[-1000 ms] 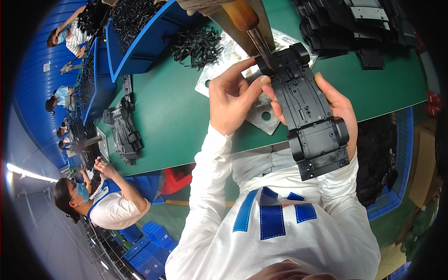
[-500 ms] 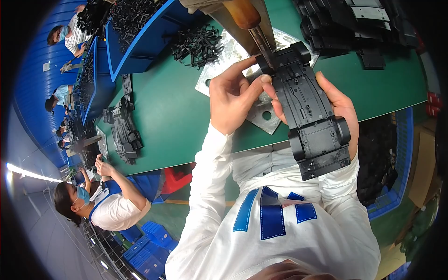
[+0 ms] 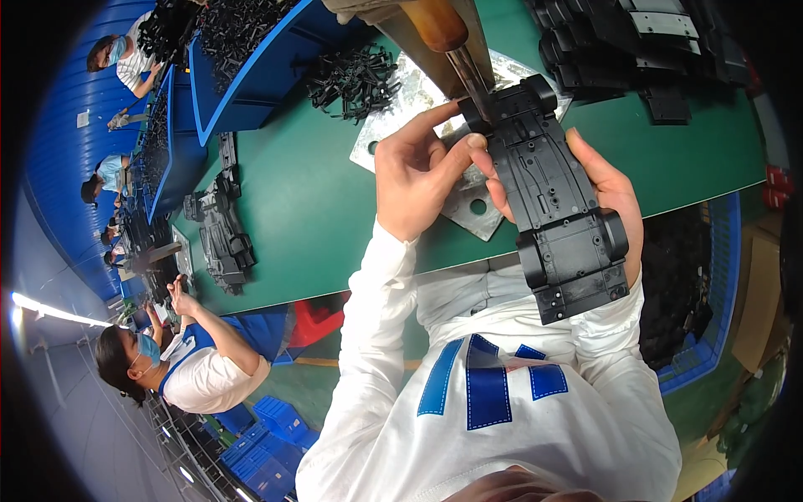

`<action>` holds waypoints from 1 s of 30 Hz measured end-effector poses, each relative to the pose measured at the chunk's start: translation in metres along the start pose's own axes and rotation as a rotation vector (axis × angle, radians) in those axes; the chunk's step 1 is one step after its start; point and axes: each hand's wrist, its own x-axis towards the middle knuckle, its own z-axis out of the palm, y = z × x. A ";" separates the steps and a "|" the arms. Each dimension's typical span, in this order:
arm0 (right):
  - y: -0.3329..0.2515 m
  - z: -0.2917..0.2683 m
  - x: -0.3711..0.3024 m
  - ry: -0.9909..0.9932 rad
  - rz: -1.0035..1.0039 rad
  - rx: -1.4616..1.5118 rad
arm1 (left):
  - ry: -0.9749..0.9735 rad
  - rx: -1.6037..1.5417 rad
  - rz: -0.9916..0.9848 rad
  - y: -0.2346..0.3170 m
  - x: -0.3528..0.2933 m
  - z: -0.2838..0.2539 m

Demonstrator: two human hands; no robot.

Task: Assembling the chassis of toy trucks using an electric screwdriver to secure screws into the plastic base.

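A black plastic toy car chassis [image 3: 548,188] is held up at a slant over the table's near edge, its far end under a hot-iron tool [image 3: 464,63] with an amber handle and a metal shaft. The shaft's tip meets the chassis near the far left wheel arch; exact contact is hard to make out. My left hand [image 3: 422,171] is closed at that arch, thumb and fingers pinching the chassis's left edge. From the right side and underneath, my right hand [image 3: 615,188] grips the chassis, most of its fingers hidden behind it.
Behind the chassis lies a metal plate [image 3: 477,207] with holes, on the green table [image 3: 309,192]. Small black parts [image 3: 355,84] are heaped beside a blue bin [image 3: 242,100]. More black chassis parts [image 3: 602,50] are stacked far right. A co-worker [image 3: 209,368] sits at left.
My hands, the chassis and the iron look the same. At left, the co-worker's hands have shifted slightly, and a farther person's arm has moved.
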 end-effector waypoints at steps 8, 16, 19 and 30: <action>0.002 0.003 0.001 0.005 -0.011 0.044 | 0.008 -0.001 -0.006 0.001 0.000 0.000; 0.000 0.000 0.000 -0.004 -0.002 -0.023 | 0.013 0.019 0.016 0.000 0.000 0.000; 0.002 0.001 0.000 -0.009 -0.009 0.000 | 0.009 0.019 0.017 0.001 0.000 0.001; 0.000 0.001 0.001 0.002 0.001 -0.018 | -0.002 -0.038 0.001 -0.001 0.001 0.000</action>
